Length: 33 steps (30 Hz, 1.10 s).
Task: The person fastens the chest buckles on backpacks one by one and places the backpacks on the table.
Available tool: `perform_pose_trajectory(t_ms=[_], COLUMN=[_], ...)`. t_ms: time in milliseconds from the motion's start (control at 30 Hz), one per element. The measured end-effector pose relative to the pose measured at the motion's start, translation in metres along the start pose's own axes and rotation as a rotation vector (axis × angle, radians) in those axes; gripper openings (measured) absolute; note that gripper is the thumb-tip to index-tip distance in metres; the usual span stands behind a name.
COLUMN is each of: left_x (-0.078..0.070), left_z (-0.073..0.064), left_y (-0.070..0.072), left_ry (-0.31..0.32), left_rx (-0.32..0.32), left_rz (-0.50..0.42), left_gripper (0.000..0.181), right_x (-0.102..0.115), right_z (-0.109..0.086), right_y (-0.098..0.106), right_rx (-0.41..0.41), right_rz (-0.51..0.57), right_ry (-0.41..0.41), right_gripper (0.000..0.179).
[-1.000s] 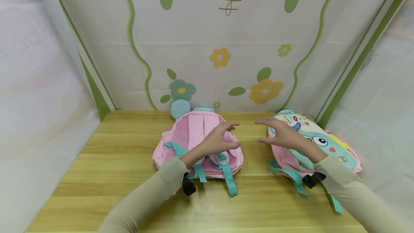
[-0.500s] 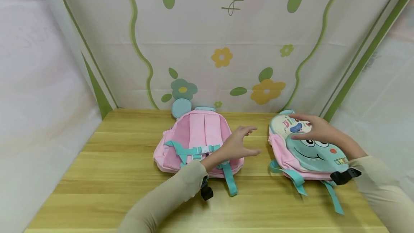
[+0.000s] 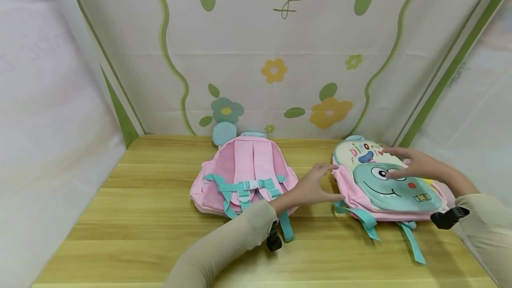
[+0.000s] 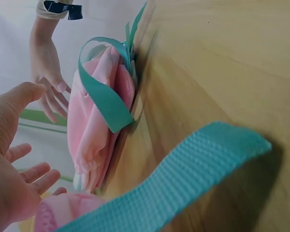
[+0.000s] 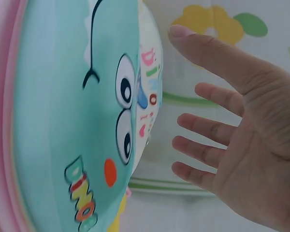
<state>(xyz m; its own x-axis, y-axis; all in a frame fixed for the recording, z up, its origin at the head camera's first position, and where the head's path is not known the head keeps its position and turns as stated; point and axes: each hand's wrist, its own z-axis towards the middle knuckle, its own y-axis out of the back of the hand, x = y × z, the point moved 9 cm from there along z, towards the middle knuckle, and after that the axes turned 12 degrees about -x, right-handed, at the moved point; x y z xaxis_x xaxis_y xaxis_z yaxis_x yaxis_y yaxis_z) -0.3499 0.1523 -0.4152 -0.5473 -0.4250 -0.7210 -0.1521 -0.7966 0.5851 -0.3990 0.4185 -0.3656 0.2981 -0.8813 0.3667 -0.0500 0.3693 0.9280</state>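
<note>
Two children's backpacks lie on a wooden table. The right one is a pink and teal dinosaur backpack (image 3: 400, 190), face up, with big cartoon eyes and teal straps. Over its right part hovers my right hand (image 3: 426, 166), fingers spread and apart from the fabric in the right wrist view. My left hand (image 3: 314, 186) is near that backpack's left side, thumb and fingers apart, holding nothing; whether a fingertip touches it I cannot tell. Left of it lies a pink backpack (image 3: 254, 159) with its back panel and buckled teal straps up, partly hidden by my left forearm.
The table (image 3: 140, 217) reaches back to a hanging cloth (image 3: 240, 34) printed with flowers. Cloth also hangs at both sides. A loose teal strap (image 3: 412, 243) trails from the dinosaur backpack toward the front; another strap (image 4: 183, 169) crosses close to the left wrist camera.
Both hands have moved to the right, the left from above the pink backpack to beside the dinosaur backpack, the right farther across the dinosaur backpack. Both backpacks lie where they were.
</note>
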Motion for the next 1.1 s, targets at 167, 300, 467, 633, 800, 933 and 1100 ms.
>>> perform_pose_trajectory(t_ms=[167,300,467,633,800,933,1100], left_x=[0.0,-0.003,-0.007,-0.005,-0.004,-0.004,-0.004], left_z=[0.004,0.004,0.006,0.006,0.007,0.009,0.013], left_y=[-0.014,-0.023,-0.032,-0.043,-0.048,-0.048,-0.048], left_ry=[0.002,-0.006,-0.024,-0.004,-0.005,-0.006,-0.008], left_rx=[0.016,0.024,0.016,0.036,0.047,0.044,0.045], left_rz=[-0.003,-0.001,0.011,-0.025,-0.009,0.017,0.038], left_gripper=[0.085,0.086,0.087,0.086,0.086,0.088,0.09], right_x=[-0.023,-0.041,-0.056,-0.066,-0.077,-0.085,-0.09], right_z=[-0.008,-0.012,-0.017,-0.023,-0.028,-0.031,-0.032], right_y=[-0.003,-0.006,-0.006,-0.006,-0.009,-0.011,-0.015], right_rx=[0.033,0.058,0.078,0.095,0.12,0.141,0.176], right_rz=[-0.019,-0.036,-0.056,-0.057,-0.078,-0.091,-0.093], right_ry=[-0.04,-0.081,-0.123,-0.14,-0.169,-0.186,-0.203], right_gripper=[0.083,0.085,0.084,0.083,0.086,0.088,0.09])
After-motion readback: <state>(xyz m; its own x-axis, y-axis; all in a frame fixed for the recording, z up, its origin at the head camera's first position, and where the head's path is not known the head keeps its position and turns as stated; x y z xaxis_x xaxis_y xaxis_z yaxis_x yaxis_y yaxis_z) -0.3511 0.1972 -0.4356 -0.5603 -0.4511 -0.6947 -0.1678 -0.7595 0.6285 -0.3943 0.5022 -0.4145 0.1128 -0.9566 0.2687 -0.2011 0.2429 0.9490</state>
